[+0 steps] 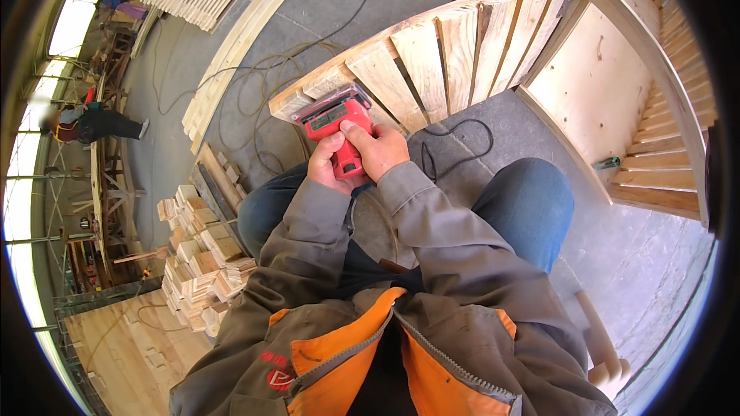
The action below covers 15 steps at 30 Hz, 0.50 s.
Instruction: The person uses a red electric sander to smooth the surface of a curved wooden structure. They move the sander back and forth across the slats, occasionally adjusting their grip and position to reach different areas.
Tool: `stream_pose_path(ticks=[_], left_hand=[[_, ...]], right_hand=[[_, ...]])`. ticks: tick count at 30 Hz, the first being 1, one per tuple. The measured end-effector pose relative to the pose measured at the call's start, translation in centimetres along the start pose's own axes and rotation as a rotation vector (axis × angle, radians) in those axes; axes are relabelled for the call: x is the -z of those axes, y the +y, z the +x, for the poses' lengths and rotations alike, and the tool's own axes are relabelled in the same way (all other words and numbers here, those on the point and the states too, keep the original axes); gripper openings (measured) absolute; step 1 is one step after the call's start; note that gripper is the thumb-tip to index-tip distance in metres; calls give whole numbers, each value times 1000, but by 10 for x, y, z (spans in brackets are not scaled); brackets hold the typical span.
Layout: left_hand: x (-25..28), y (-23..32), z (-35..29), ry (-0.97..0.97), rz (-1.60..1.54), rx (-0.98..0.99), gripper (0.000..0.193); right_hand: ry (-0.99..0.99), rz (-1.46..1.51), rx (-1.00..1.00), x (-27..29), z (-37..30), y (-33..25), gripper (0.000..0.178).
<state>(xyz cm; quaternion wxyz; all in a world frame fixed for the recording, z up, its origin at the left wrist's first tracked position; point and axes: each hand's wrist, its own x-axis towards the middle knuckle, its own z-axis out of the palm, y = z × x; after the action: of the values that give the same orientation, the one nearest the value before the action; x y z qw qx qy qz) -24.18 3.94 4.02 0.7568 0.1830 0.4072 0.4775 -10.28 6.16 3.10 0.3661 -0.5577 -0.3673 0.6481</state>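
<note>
A red electric sander (333, 119) with a flat dark pad rests against the near left end of a slatted wooden panel (455, 38). Around the lower end of its body my left hand (325, 163) is closed. My right hand (379, 151) grips it from the other side, thumb over the top. The pad's underside is hidden. Pale slats with narrow gaps make up the panel, which has a curved outer rail.
Loose cords (266, 88) and a black cable (470, 135) lie on the grey floor. To the left are stacked wood pieces (204, 262) and long boards (231, 54). A wooden frame (593, 69) stands right. A person (92, 123) is far left.
</note>
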Motion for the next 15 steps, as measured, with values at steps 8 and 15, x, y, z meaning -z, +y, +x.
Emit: stream_pose_path(ticks=[8,15], left_hand=[[5,23,-24,-79,68,-227,69],[-11,25,-18,-113,75,-422,67]], right_hand=[[-11,-11,189,-11,-29,-34,75],[-6,-16,294,-6,-30,-44,70]])
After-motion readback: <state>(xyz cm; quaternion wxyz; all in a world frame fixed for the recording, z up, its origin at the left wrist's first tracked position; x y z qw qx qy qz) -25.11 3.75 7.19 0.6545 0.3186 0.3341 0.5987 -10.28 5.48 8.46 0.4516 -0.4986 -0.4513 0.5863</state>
